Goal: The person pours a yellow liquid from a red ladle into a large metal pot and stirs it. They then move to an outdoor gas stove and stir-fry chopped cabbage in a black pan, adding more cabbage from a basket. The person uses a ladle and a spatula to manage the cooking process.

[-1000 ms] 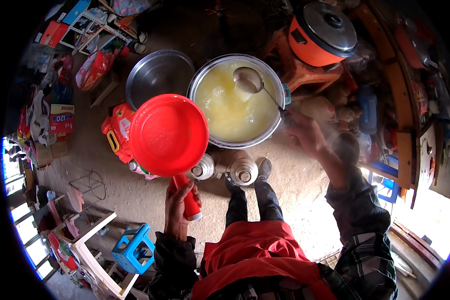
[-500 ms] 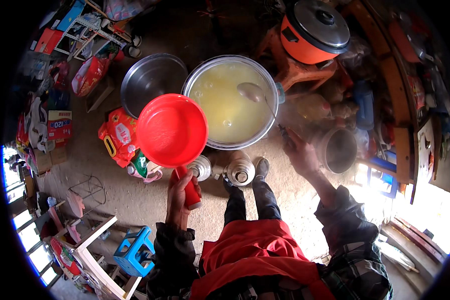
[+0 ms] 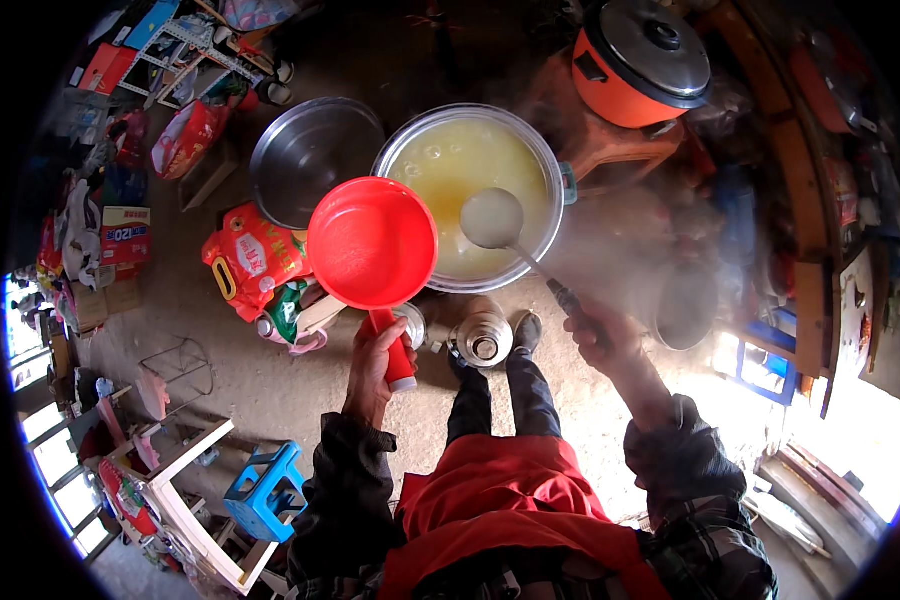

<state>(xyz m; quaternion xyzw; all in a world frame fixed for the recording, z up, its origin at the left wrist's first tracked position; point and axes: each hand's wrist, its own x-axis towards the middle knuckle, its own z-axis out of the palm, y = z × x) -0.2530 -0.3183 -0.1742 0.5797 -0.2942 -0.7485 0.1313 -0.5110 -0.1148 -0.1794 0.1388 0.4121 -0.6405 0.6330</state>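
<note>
My left hand grips the handle of a red plastic scoop and holds it level beside the rim of a large metal pot. Pale yellow steaming liquid fills the pot. My right hand holds the dark handle of a metal ladle; its bowl is full of whitish liquid and hangs over the pot's near side, close to the scoop. Two open metal flasks stand on the floor by my feet, just under the scoop.
An empty steel basin sits left of the pot. An orange cooker with a grey lid stands behind on a stool. A red printed bag lies at left. A blue stool and white frame stand lower left.
The ladle came up out of the liquid, filled, and moved toward the scoop. The red scoop shifted right, closer to the pot's rim. My right hand drew back toward me.
</note>
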